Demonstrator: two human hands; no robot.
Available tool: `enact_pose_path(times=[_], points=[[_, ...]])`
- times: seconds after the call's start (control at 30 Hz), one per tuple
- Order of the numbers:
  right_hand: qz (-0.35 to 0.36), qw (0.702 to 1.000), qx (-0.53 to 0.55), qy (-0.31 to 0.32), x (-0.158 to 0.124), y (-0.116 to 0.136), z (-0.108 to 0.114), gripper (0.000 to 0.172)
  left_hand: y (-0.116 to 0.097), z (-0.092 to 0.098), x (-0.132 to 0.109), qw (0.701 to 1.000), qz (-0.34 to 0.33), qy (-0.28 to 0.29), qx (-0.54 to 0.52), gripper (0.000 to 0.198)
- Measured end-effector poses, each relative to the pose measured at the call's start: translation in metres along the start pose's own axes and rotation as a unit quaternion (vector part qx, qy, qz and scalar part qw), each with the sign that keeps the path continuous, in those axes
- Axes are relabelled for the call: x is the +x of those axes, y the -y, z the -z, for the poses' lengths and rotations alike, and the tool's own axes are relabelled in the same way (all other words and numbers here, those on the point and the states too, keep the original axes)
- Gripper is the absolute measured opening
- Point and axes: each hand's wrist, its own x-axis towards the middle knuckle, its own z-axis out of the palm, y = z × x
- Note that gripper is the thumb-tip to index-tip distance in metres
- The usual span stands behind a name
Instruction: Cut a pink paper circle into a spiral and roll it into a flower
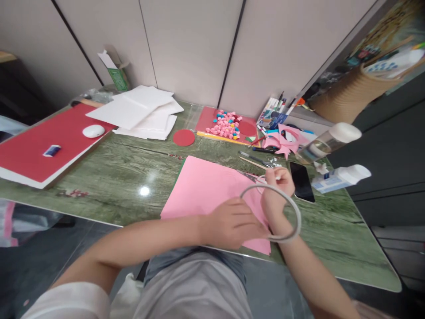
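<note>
While fingers (247,218) hold ring (298,216), paper (206,181) near edge (245,255)

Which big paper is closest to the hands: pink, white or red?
The pink paper, lying right beneath the left hand. The white sheets lie farther back, and the red sheet is way over on the left.

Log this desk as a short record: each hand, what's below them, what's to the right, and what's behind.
Left hand: holds a pale ring
Right hand: fingers curled, close to the ring; whether it grips anything is unclear
Below: pink paper on the green table
Right: phone, screen dark; white bottle lying beyond it
Behind: red disc, white sheets
</note>
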Motion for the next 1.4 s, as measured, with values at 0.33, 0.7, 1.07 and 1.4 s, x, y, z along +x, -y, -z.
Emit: enact_pose_path(times=[0.33,0.7,1.07,1.4], points=[[-0.270,0.902,0.221,0.254,0.021,-0.016,0.010,0.019,0.107,0.043,-0.006,0.922,0.373,-0.054,0.086,0.012],[-0.387,0.805,0.131,0.431,0.029,-0.019,0.006,0.015,0.128,0.061,-0.032,0.898,0.316,0.177,0.252,0.027],[-0.274,0.795,0.065,0.538,0.040,-0.006,-0.020,0.018,0.141,0.050,-0.034,0.918,0.357,0.136,0.103,0.025],[-0.333,0.733,0.100,0.584,0.031,-0.014,-0.009,0.022,0.094,0.045,-0.013,0.884,0.432,0.102,-0.143,0.018]])
